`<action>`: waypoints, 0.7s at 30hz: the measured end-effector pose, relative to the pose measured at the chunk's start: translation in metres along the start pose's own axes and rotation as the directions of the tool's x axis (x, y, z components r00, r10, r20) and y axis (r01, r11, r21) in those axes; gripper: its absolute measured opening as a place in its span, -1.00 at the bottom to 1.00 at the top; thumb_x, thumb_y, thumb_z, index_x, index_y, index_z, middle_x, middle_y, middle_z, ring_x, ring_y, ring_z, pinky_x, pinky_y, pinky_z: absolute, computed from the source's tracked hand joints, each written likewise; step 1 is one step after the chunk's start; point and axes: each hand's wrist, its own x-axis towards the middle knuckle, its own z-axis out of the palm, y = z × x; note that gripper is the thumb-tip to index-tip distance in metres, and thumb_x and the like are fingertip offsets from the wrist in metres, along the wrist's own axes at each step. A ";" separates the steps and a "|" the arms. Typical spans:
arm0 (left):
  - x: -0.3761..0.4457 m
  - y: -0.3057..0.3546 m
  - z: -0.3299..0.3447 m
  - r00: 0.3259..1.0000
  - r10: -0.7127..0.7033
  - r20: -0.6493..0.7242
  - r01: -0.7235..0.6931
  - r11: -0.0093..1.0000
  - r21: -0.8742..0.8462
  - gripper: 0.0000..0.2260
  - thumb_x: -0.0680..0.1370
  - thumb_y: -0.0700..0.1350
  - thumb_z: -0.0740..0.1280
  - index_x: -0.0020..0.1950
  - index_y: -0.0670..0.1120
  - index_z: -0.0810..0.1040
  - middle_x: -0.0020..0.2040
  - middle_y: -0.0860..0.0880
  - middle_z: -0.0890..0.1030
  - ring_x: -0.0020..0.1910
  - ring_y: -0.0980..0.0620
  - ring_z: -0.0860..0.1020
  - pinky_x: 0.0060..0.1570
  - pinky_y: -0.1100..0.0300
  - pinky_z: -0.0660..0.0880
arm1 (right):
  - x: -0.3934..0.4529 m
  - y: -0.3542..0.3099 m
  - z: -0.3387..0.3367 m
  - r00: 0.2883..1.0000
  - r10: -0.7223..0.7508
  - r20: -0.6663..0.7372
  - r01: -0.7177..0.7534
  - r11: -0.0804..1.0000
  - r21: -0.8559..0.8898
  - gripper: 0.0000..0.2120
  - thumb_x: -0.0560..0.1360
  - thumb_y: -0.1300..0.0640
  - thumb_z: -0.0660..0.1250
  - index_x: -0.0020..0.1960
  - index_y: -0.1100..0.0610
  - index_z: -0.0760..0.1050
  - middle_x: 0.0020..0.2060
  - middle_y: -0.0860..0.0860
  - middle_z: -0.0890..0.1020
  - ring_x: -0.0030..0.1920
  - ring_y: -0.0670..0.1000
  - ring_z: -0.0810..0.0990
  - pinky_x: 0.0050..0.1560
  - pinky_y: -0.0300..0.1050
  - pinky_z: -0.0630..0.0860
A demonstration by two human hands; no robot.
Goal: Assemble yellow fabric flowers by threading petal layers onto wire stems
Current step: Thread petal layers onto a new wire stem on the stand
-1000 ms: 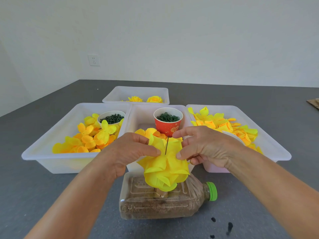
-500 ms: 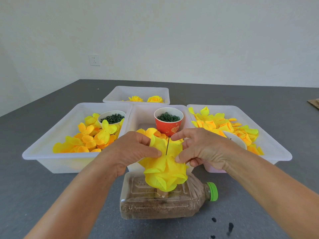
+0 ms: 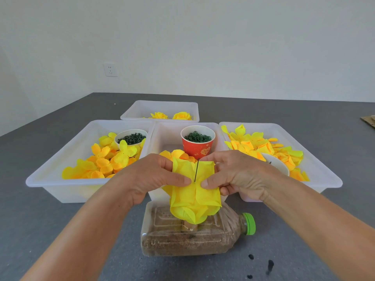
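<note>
Both hands were pinching the same yellow petal layer (image 3: 194, 191) right between them, left hand (image 3: 150, 179) gripping its left edge and right hand (image 3: 237, 175) gripping its right edge, thumbs pressed on the fabric either side of the thin dark wire stem (image 3: 196, 171) that poked up through the middle. Just below the hands the flower hung over a sand-filled plastic bottle (image 3: 182, 240) lying on its side, green cap (image 3: 249, 223) off toward the right arm. Beyond the fingers sat a red paper cup (image 3: 197, 147) of green rings, with white trays of loose yellow petals (image 3: 105, 159) out past each hand.
</note>
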 end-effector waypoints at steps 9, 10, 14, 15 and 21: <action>0.008 -0.001 0.004 0.997 -0.062 0.050 0.064 0.997 -0.051 -0.80 0.39 -0.35 0.40 0.00 -0.32 0.61 0.03 -0.22 0.65 0.10 -0.16 0.58 0.30 -0.05 0.40 | 0.004 0.005 0.003 0.999 0.036 -0.002 -0.036 0.999 -0.022 -0.54 0.29 0.39 0.49 0.10 0.05 0.53 0.15 0.27 0.57 -0.14 0.10 0.50 -0.37 -0.18 0.43; 0.010 -0.001 0.004 0.996 -0.066 0.056 0.069 0.997 -0.043 -0.83 0.40 -0.36 0.39 -0.03 -0.31 0.62 0.00 -0.20 0.66 0.07 -0.14 0.58 0.31 -0.04 0.38 | 0.004 0.005 0.004 0.999 0.041 -0.002 -0.041 0.999 -0.025 -0.54 0.29 0.40 0.49 0.10 0.05 0.53 0.16 0.26 0.56 -0.15 0.10 0.50 -0.37 -0.18 0.43; 0.012 -0.001 0.006 0.994 -0.071 0.084 0.072 0.997 -0.009 -0.89 0.39 -0.39 0.38 -0.16 -0.24 0.65 -0.24 -0.03 0.68 -0.06 -0.02 0.58 0.28 0.04 0.40 | 0.000 0.006 0.007 0.998 0.062 0.023 -0.060 0.996 -0.061 -0.56 0.31 0.41 0.47 0.10 0.05 0.53 0.04 0.24 0.59 -0.18 0.10 0.45 -0.40 -0.22 0.41; 0.013 -0.002 0.007 0.994 -0.073 0.080 0.073 0.997 0.008 -0.88 0.38 -0.39 0.39 -0.11 -0.28 0.64 -0.19 -0.07 0.67 -0.03 -0.05 0.57 0.29 0.03 0.39 | -0.001 0.005 0.007 0.998 0.060 0.026 -0.058 0.995 -0.076 -0.56 0.31 0.41 0.47 0.09 0.04 0.53 -0.04 0.21 0.56 -0.19 0.10 0.43 -0.42 -0.23 0.40; 0.011 0.004 0.009 0.993 -0.057 0.106 0.043 0.990 0.134 -0.45 0.12 -0.13 0.44 0.10 -0.19 0.49 -0.05 -0.12 0.44 -0.03 -0.04 0.42 0.35 -0.16 0.23 | -0.010 -0.001 0.014 0.999 -0.041 -0.011 0.037 0.962 -0.269 -0.56 0.32 0.37 0.48 0.06 -0.04 0.53 0.04 0.13 0.48 -0.25 0.02 0.45 -0.43 -0.22 0.40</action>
